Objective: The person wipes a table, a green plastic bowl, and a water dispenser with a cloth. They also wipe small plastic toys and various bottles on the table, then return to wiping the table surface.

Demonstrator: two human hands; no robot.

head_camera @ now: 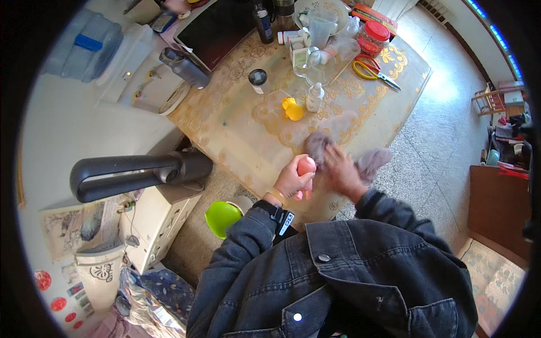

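My left hand [293,175] is closed around a small pink object [306,166] with a rounded top, perhaps a rubber toy, over the table's near edge. Just right of it, my right hand [340,171], blurred, rests its fingers on a crumpled greyish-purple cloth [318,145]. More cloth of the same colour [374,164] shows beyond the right wrist at the table's edge. Farther up the table [236,139] lies a yellow rubber duck [292,110], beside a white dropper bottle [315,97]. A small round jar with a black lid [258,77] stands to their left.
Scissors with red and yellow handles [376,72] lie near a red-lidded jar [374,38]. A clear plastic dish [317,69], a colander [301,12] and a dark bottle [263,25] crowd the far side. A grey flask [184,67] is at left; a green bin [222,219] is below the table edge.
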